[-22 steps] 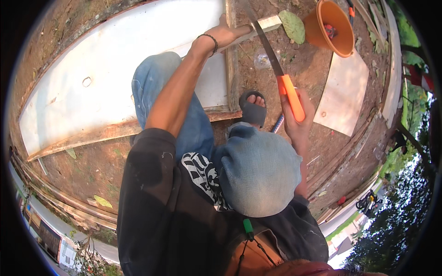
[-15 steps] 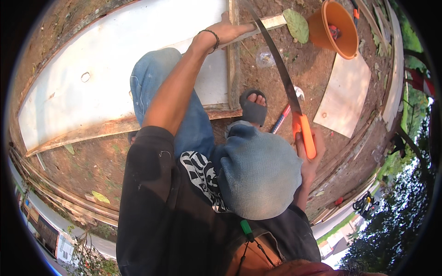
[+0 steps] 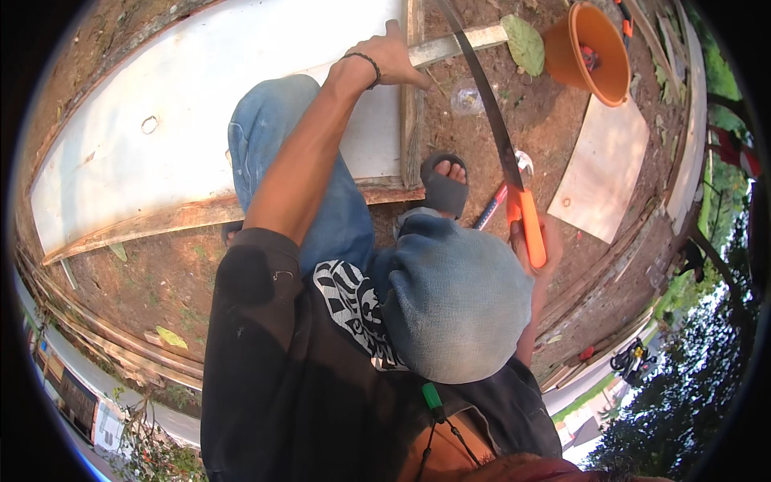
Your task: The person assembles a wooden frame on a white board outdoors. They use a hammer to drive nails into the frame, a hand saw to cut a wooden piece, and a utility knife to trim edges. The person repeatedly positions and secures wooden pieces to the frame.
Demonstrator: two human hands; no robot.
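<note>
My left hand [image 3: 384, 61] presses over a narrow wooden strip [image 3: 491, 37], its thumb stuck out to the side and its other fingers partly hidden. The strip crosses the wooden frame of a large white panel [image 3: 120, 173] and sticks out past it to the right. My right hand [image 3: 544, 247] is closed round the orange handle [image 3: 526, 227] of a handsaw. The long dark saw blade [image 3: 487, 95] points away from me and passes across the strip's free end in this view; whether it touches the wood I cannot tell.
A hammer [image 3: 491, 207] with a red and blue handle lies beside my sandalled foot [image 3: 444, 186]. An orange bucket [image 3: 577, 52] holds something red, near a large dry leaf [image 3: 523, 46]. A pale board [image 3: 602, 169] lies at right; a clear plastic piece [image 3: 467, 101] rests on the soil.
My left thumb has swung off the strip, down and toward me, baring more of the wood. The saw has shifted only slightly, still held in my right hand.
</note>
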